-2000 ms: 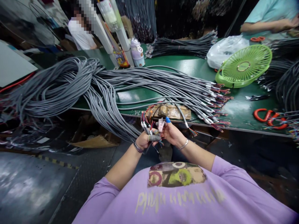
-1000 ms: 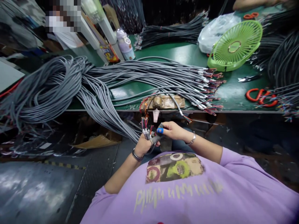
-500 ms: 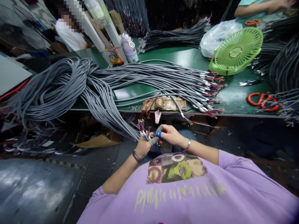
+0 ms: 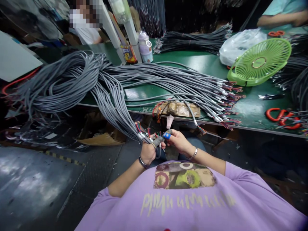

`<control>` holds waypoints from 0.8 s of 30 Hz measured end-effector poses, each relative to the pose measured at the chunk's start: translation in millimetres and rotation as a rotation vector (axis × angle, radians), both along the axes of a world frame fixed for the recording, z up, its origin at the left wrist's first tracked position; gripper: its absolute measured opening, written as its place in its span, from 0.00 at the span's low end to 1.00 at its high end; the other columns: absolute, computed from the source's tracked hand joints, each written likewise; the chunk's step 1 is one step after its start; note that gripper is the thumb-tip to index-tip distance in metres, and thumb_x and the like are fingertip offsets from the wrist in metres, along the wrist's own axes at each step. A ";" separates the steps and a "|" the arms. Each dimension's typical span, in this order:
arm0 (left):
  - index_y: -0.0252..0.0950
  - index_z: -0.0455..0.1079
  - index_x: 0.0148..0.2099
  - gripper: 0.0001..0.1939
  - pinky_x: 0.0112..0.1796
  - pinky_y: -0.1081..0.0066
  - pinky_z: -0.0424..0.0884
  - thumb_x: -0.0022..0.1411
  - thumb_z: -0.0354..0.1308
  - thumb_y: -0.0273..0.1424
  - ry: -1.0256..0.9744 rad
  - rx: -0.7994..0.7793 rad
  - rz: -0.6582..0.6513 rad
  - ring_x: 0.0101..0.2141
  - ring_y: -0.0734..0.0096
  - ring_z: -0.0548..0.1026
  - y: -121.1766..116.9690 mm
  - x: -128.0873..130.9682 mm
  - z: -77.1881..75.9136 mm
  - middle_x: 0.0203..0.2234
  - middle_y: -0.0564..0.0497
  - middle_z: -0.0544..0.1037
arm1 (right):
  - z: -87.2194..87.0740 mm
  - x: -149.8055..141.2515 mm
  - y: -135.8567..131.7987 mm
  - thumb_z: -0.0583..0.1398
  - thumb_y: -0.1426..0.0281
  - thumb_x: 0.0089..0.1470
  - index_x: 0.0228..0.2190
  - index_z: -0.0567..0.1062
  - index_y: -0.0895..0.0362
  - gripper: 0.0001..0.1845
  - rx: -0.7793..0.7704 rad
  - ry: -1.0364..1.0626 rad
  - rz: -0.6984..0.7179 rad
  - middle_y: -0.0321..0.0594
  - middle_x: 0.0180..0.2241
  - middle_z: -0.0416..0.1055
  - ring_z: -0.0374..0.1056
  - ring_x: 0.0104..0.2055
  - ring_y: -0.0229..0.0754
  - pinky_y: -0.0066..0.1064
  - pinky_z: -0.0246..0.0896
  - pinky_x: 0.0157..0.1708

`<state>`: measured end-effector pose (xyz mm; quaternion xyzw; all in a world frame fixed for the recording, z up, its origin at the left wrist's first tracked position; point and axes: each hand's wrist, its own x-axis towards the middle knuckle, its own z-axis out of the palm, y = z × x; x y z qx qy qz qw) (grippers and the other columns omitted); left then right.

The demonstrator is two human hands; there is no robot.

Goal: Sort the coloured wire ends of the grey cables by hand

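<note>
I see the left hand (image 4: 148, 152) closed around the ends of several grey cables (image 4: 115, 107), ahead of the purple shirt (image 4: 187, 205) and below the near edge of the table (image 4: 252, 115). The right hand (image 4: 179, 141) is pinched narrow just beside it; I cannot tell whether a wire lies in the pinch. A slack left grip could let the ends slip; a hard tug could strain the thin coloured wires (image 4: 137, 126). Just beyond, the pink nozzle (image 4: 169, 122) limits upward room and could snag a wire. The cables sag over the edge, so their weight could drag more down. One cable end (image 4: 201, 130) overhangs nearby. Farther back, green tabletop shows toward the scissors (image 4: 281, 115), with the fan (image 4: 258, 62) bounding it behind.
</note>
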<state>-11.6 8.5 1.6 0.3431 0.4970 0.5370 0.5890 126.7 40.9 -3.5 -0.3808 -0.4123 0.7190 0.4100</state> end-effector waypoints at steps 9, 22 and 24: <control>0.33 0.70 0.26 0.12 0.24 0.73 0.73 0.49 0.65 0.38 0.049 0.023 0.010 0.21 0.70 0.76 0.9 1.1 -9.5 0.17 0.51 0.76 | 5.1 2.9 1.2 0.64 0.55 0.44 0.24 0.67 0.57 0.18 0.008 -0.078 -0.007 0.28 0.17 0.59 0.52 0.19 0.30 0.25 0.51 0.21; 0.34 0.70 0.27 0.12 0.20 0.74 0.70 0.48 0.66 0.37 0.144 -0.040 -0.037 0.17 0.71 0.73 -6.5 3.2 -10.4 0.15 0.54 0.75 | 17.0 4.3 9.3 0.64 0.58 0.43 0.23 0.69 0.59 0.16 0.097 -0.263 0.134 0.31 0.17 0.66 0.55 0.17 0.30 0.25 0.47 0.18; 0.34 0.70 0.26 0.12 0.21 0.74 0.70 0.49 0.65 0.37 0.166 -0.015 -0.046 0.17 0.71 0.74 -7.1 2.9 -11.4 0.15 0.53 0.75 | 14.8 3.8 7.0 0.63 0.59 0.45 0.24 0.69 0.58 0.15 0.081 -0.207 0.148 0.31 0.16 0.66 0.58 0.18 0.32 0.25 0.48 0.19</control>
